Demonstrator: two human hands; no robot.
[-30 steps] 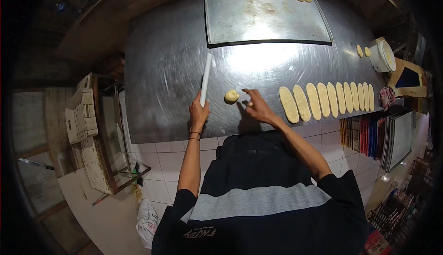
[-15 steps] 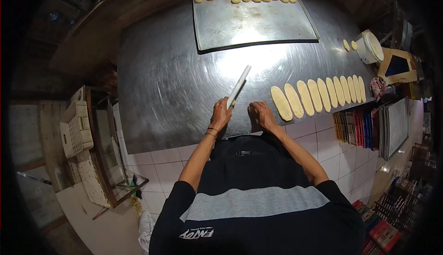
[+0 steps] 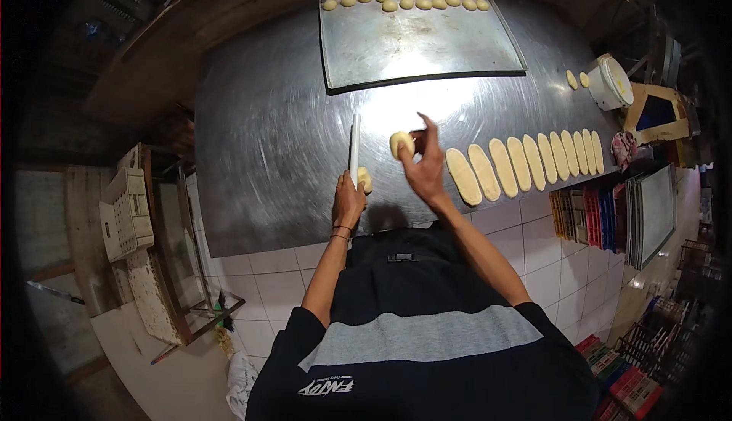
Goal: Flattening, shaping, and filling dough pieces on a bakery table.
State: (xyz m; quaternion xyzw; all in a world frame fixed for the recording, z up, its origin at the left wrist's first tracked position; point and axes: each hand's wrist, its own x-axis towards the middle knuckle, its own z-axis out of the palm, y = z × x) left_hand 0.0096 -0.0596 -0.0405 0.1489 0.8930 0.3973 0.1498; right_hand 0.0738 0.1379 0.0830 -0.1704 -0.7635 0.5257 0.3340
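Dough ball point(image 3: 400, 145) sits left of the flat strips point(image 3: 508, 165), in our right hand's point(image 3: 427, 165) curled grip; farther left, our left hand point(image 3: 350, 201) holds a white rod point(image 3: 354, 145) pointing away and, seemingly, another lump point(image 3: 365, 179).

Left hand point(image 3: 349, 200): we see it curled, gripping
Right hand point(image 3: 421, 165): we see it pinching, one finger raised
Left forearm point(image 3: 328, 271): we see it slanting rightward
Right forearm point(image 3: 488, 261): slanting leftward

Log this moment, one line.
left hand: gripping white rod; right hand: holding dough ball; right: flattened dough strips in a row; beyond: tray bearing dough rounds
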